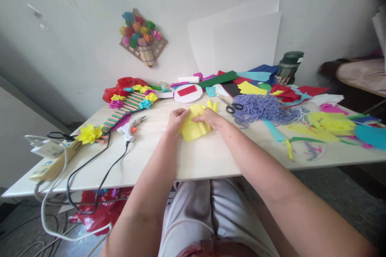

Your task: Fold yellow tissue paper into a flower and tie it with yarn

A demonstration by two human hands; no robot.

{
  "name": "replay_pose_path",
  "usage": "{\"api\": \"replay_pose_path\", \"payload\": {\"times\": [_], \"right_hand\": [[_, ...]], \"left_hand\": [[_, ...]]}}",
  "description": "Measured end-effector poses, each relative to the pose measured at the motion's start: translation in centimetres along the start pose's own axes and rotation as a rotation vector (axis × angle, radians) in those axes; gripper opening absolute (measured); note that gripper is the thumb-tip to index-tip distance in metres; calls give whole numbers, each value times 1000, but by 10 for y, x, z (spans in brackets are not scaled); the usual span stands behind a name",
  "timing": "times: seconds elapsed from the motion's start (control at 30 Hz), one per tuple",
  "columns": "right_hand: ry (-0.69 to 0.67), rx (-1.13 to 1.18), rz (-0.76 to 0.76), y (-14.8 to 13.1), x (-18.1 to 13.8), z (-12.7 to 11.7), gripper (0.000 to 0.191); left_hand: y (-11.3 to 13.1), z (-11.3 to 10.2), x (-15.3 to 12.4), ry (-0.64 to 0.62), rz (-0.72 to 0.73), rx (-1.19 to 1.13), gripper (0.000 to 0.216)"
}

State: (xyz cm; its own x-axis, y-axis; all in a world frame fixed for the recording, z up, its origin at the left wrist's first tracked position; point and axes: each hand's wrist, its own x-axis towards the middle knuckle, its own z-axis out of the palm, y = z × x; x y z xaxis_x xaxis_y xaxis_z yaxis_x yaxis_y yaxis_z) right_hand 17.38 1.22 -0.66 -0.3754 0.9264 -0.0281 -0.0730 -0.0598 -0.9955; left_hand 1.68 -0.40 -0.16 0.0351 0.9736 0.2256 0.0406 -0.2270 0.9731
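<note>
A piece of yellow crepe paper (pixel 193 128) is held over the middle of the white table, between my two hands. My left hand (pixel 177 120) grips its left edge, the fingers partly behind the paper. From the right, my right hand (pixel 211 118) pinches the sheet, thumb lying across the front. Small yellow paper pieces (pixel 213 106) show just behind my right hand. Beyond it lie black-handled scissors (pixel 234 107). To the left of my hands a white hot glue gun (pixel 129 128) rests on the table.
A woven piece with paper flowers (pixel 128 108) lies at left, near a power strip (pixel 56 160) with cables over the table edge. Purple yarn (pixel 262 108), coloured paper scraps (pixel 328 124) and a dark green flask (pixel 289 68) stand or lie at right. A white paddle shape (pixel 196 97) is at the back.
</note>
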Motion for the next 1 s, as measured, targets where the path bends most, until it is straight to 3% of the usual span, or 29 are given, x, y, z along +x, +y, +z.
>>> {"api": "replay_pose_path", "payload": {"times": [0.2, 0.37, 0.47, 0.67, 1.0], "right_hand": [[-56, 65, -33, -9, -7, -1, 32], [114, -76, -100, -12, -4, -6, 25], [150, -156, -145, -11, -2, -7, 21], [109, -96, -178, -11, -4, -6, 17], [20, -11, -263, -9, -4, -5, 33]], "left_hand": [[0, -2, 1, 20, 19, 27, 31], [-3, -4, 3, 56, -8, -31, 29], [-4, -4, 4, 49, -31, -75, 28], [-4, -4, 4, 51, -44, -107, 25], [-4, -4, 3, 55, -49, -125, 24]]}}
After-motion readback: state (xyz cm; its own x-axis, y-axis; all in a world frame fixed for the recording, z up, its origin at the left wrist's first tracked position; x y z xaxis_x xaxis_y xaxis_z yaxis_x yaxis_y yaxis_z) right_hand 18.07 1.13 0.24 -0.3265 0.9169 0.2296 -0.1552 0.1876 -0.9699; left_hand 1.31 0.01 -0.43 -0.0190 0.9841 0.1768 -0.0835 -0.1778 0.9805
